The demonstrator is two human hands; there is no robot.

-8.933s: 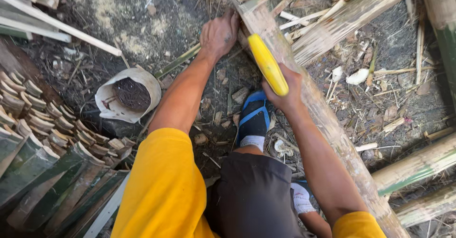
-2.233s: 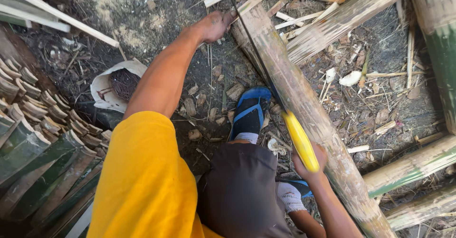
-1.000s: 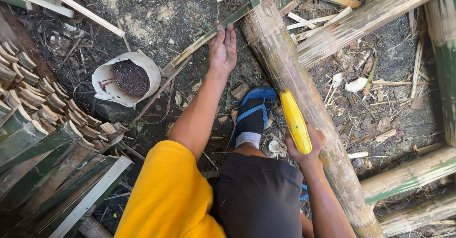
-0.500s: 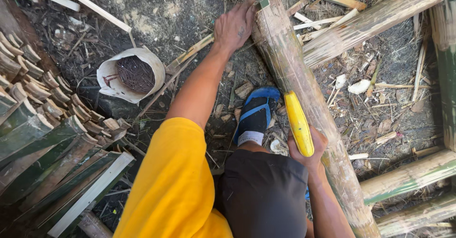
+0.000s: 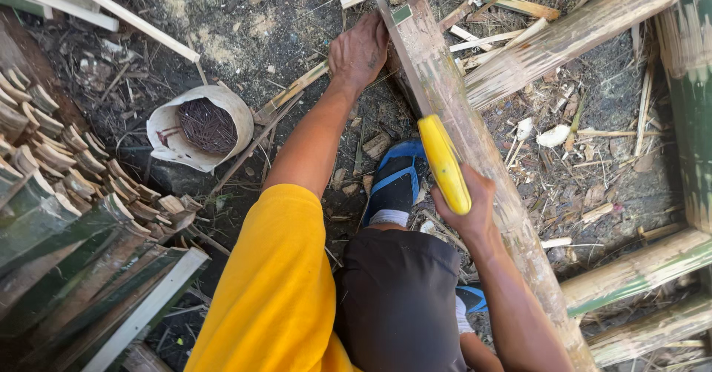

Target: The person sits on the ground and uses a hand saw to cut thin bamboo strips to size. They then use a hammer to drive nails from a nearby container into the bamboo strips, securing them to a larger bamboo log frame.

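Bamboo pole lies on the ground, running from far centre to near right. Right hand is clenched on the yellow saw handle, its blade laid along the pole's far end. Left hand presses flat against that end. Long, even strokes and firm bracing suit best.

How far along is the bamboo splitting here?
Done: split strips are stacked at the left. In hand: the right hand holds a yellow-handled blade along the bamboo pole, which the left hand steadies. Left: whole poles lie at the right.
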